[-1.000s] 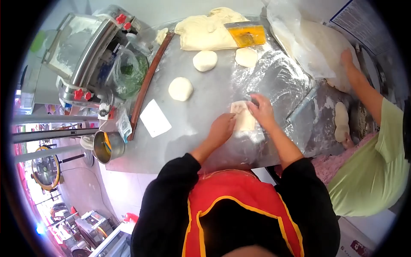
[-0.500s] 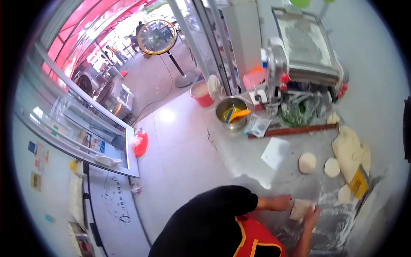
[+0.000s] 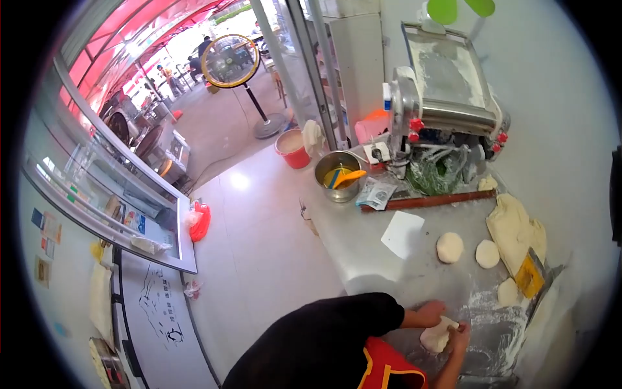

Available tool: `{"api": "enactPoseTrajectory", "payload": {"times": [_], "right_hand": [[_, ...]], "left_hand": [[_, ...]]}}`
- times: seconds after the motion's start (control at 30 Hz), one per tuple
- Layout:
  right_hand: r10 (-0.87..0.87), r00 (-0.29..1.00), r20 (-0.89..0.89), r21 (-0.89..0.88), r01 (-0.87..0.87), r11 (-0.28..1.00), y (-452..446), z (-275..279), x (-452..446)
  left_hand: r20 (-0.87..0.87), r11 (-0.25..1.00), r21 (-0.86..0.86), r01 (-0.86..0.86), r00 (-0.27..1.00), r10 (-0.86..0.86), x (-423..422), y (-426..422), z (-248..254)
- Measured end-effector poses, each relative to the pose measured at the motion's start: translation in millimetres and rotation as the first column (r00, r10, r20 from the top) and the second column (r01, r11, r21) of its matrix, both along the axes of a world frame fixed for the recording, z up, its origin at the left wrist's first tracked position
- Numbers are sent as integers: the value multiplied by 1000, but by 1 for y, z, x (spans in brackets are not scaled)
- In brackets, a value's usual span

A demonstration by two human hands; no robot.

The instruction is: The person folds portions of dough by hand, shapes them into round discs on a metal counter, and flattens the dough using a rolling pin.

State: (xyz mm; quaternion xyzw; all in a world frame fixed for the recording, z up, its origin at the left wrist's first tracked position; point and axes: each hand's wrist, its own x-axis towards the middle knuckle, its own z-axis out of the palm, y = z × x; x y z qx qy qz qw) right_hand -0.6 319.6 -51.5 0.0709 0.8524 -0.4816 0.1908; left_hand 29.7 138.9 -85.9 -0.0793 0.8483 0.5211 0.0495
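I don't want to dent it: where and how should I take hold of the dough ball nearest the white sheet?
I'd cup the dough ball low around opposite sides, from the side facing the left hand. It is round and handleless, and the white sheet and the next dough ball lie toward other sides.

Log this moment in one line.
left hand: at dough | right hand: at dough's edge | table: pot, scraper

Apparently a food-shop kitchen: floured metal worktable (image 3: 356, 253) bearing dough rounds (image 3: 449, 247); floury roller machine (image 3: 453, 84) at worktable's far end; awning (image 3: 84, 78) beyond.
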Motion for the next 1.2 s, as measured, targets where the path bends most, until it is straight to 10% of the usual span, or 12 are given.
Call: {"api": "enactPoseTrajectory", "payload": {"times": [0.1, 0.2, 0.47, 0.5, 0.53, 0.87, 1.07, 1.2], "right_hand": [[62, 998, -8, -234, -62, 970, 6, -8, -2], [328, 936, -132, 225, -294, 929, 8, -3, -13], [72, 921, -382, 159, -12, 987, -23, 83, 29], [159, 843, -514, 285, -7, 958, -18, 68, 40], [210, 809, -549, 316, -32, 948, -16, 56, 50], [317, 725, -611, 437, -25, 899, -35, 50, 98], [337, 741, -582, 427, -74, 901, -11, 31, 99], [-468, 880, 75, -261, 470, 843, -22, 59, 125]], "left_hand": [[149, 993, -86, 84, 986, -71, 11, -9, 25], [234, 955, -167, 246, 951, -204, -1, -9, 48], [-435, 948, -221, 228, 847, -305, -12, -11, 33], [-108, 827, -336, 451, 854, -509, -8, -20, 87], [-333, 845, -393, 362, 800, -498, 2, -20, 75], [-74, 500, -722, 478, 665, -743, 34, -13, 64], [-31, 433, -621, 653, 531, -847, 0, -23, 83], [34, 840, -291, 458, 882, -469, -24, -30, 91]]}}
